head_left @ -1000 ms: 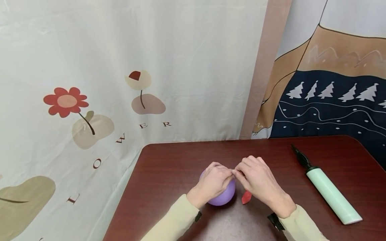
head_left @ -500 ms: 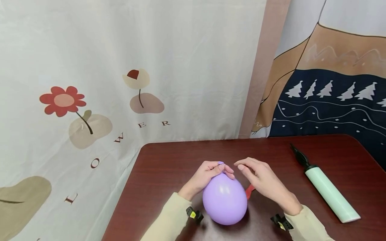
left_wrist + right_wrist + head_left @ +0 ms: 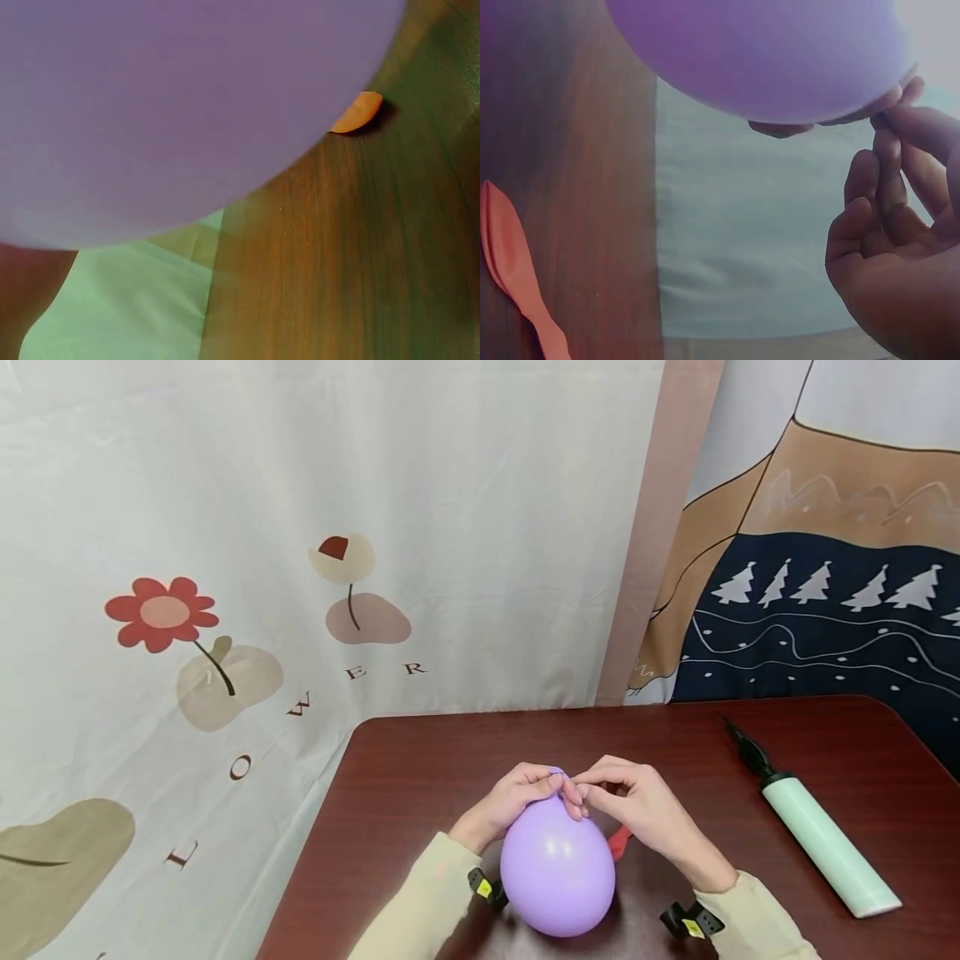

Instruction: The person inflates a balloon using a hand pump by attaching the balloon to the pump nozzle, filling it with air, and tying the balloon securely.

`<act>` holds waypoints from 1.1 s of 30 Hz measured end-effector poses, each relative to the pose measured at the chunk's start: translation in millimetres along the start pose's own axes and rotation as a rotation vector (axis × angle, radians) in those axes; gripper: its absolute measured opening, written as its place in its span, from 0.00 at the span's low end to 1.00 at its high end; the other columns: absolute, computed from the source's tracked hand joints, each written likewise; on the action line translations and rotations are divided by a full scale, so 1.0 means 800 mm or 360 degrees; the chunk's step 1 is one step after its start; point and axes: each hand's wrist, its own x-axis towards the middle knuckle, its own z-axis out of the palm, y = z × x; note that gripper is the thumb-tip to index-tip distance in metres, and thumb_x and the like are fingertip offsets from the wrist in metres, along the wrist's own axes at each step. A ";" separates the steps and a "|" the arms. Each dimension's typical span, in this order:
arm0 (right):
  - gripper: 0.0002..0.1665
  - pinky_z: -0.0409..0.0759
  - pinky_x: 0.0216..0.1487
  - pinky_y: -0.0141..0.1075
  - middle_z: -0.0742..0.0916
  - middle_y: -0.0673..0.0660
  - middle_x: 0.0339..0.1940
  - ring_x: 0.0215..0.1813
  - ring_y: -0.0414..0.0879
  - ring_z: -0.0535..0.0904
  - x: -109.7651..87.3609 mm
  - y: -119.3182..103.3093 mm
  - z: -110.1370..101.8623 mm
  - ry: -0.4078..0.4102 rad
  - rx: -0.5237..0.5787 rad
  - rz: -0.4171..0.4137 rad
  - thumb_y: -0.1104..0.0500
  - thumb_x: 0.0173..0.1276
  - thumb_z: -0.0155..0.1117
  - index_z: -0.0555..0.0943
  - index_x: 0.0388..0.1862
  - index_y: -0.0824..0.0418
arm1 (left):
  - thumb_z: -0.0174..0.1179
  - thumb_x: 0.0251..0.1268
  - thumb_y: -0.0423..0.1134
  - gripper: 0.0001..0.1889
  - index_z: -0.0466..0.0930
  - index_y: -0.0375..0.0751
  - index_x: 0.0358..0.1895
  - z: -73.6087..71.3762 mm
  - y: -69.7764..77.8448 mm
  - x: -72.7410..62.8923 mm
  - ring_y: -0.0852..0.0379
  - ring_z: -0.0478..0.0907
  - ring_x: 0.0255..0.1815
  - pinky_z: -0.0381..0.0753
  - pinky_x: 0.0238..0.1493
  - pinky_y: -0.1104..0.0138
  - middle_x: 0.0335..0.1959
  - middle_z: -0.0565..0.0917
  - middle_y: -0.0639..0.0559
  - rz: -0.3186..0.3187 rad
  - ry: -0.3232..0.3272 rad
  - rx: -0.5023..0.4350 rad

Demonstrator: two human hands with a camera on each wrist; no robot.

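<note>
Balloon (image 3: 558, 870) is pinched at far end by left hand (image 3: 517, 793), now met by right hand (image 3: 651, 803), hold unclear: both engaged.

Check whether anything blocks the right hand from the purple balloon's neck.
Only the left hand, partly: its fingers, pinching the purple balloon at the neck, sit between it and the right hand. The deflated red balloon and the mint-green hand pump are clear of that gap.
</note>
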 end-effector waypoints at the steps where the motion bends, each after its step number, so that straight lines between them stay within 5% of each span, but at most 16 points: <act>1: 0.08 0.79 0.31 0.34 0.87 0.44 0.35 0.36 0.43 0.80 0.001 -0.001 -0.001 -0.0006 -0.0012 0.0006 0.60 0.71 0.72 0.91 0.43 0.47 | 0.45 0.83 0.36 0.22 0.72 0.10 0.45 -0.001 0.000 0.000 0.57 0.86 0.48 0.77 0.63 0.60 0.35 0.89 0.60 -0.0006 -0.0016 0.0006; 12: 0.15 0.77 0.28 0.32 0.82 0.45 0.27 0.31 0.42 0.77 0.007 -0.003 -0.004 -0.0126 -0.0100 -0.0014 0.68 0.62 0.71 0.85 0.32 0.46 | 0.47 0.82 0.35 0.22 0.73 0.09 0.44 -0.004 0.002 0.004 0.57 0.87 0.46 0.79 0.62 0.62 0.34 0.89 0.59 -0.0073 -0.0142 -0.0015; 28: 0.09 0.81 0.31 0.33 0.83 0.52 0.29 0.31 0.45 0.80 0.008 0.005 -0.007 -0.0381 0.0203 -0.0007 0.68 0.69 0.66 0.83 0.35 0.54 | 0.48 0.82 0.37 0.24 0.69 0.07 0.41 -0.002 -0.002 0.005 0.57 0.86 0.47 0.79 0.60 0.64 0.33 0.89 0.57 -0.0052 -0.0254 -0.0093; 33: 0.12 0.79 0.28 0.33 0.81 0.51 0.27 0.30 0.44 0.78 0.006 0.007 -0.004 -0.0348 0.0263 -0.0014 0.72 0.66 0.63 0.81 0.33 0.55 | 0.49 0.82 0.36 0.22 0.74 0.09 0.41 0.000 0.000 0.008 0.56 0.85 0.46 0.80 0.59 0.62 0.32 0.83 0.25 -0.0017 -0.0256 0.0000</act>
